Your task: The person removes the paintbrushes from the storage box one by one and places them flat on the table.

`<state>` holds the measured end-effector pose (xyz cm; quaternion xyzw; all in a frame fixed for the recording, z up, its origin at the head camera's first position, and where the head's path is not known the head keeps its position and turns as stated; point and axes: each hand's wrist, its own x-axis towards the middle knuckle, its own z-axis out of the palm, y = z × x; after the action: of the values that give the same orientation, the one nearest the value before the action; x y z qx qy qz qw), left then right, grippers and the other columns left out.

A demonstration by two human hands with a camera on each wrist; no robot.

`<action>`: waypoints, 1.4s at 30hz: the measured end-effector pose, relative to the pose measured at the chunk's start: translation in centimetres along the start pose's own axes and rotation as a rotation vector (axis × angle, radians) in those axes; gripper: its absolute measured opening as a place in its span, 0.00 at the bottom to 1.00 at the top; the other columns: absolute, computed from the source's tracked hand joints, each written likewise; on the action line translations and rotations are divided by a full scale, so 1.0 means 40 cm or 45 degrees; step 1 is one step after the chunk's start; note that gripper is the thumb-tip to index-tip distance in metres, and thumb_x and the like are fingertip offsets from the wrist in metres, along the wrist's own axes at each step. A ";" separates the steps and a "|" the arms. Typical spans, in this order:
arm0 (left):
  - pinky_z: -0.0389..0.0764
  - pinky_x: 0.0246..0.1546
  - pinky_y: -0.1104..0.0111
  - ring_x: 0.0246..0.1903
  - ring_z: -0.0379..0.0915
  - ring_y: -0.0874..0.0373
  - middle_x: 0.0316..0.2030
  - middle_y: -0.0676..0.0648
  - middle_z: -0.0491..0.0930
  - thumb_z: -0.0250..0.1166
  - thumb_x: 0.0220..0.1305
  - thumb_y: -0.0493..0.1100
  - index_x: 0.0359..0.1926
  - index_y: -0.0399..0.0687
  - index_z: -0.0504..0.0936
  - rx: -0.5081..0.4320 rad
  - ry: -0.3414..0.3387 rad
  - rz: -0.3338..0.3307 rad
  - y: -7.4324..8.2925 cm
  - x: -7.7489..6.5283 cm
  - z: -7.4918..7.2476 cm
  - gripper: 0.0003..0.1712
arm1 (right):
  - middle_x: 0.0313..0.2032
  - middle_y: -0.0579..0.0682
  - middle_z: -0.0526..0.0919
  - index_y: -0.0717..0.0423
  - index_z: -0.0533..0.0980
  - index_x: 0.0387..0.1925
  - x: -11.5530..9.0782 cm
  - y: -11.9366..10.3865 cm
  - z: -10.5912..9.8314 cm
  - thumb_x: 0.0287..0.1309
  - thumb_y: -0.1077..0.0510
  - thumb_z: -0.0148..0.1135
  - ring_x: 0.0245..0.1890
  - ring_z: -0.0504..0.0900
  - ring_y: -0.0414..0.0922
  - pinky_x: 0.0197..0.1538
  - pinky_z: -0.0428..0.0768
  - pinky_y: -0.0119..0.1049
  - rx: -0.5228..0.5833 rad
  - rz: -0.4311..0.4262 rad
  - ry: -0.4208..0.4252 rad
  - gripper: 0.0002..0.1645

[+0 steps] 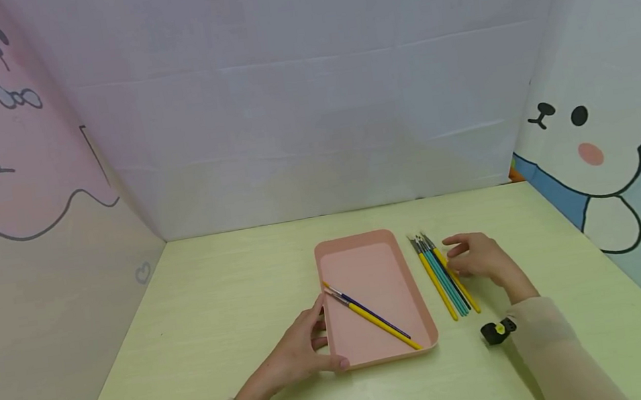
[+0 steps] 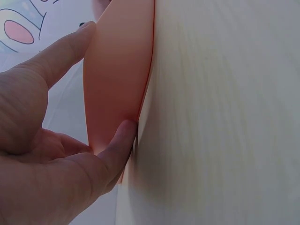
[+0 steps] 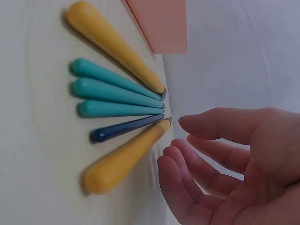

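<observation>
A pink rectangular tray (image 1: 364, 258) lies on the table, with a yellow paintbrush (image 1: 387, 328) and a dark blue paintbrush (image 1: 375, 314) slanting across its inside. My left hand (image 1: 299, 346) holds the tray's near-left corner, thumb along the front wall and fingers at the left side. Right of the tray, several paintbrushes lie fanned out on the table: teal ones (image 3: 112, 90), a dark blue one (image 3: 126, 131) and a yellow one on each side (image 3: 110, 40). Beside the right-hand yellow brush (image 3: 122, 161) my right hand (image 1: 480, 257) hovers, its fingers loosely bent and holding nothing.
The pale wooden table (image 1: 217, 286) ends at a white back wall (image 1: 311, 127). Side walls with cartoon drawings (image 1: 590, 100) stand at left and right. Small black wrist cameras (image 1: 497, 332) are worn on both sleeves.
</observation>
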<state>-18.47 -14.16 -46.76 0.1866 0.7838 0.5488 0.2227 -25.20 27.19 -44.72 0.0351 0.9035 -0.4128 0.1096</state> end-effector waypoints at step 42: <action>0.81 0.65 0.66 0.66 0.72 0.48 0.71 0.39 0.63 0.87 0.52 0.45 0.87 0.51 0.40 0.057 0.015 -0.009 0.001 -0.001 0.000 0.76 | 0.54 0.62 0.84 0.63 0.76 0.69 -0.098 -0.186 0.019 0.67 0.64 0.70 0.50 0.85 0.55 0.45 0.89 0.40 -0.038 -0.489 -0.004 0.30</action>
<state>-18.42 -14.17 -46.71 0.1856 0.7979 0.5313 0.2158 -22.40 21.82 -38.83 -0.1403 0.8995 -0.4126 0.0306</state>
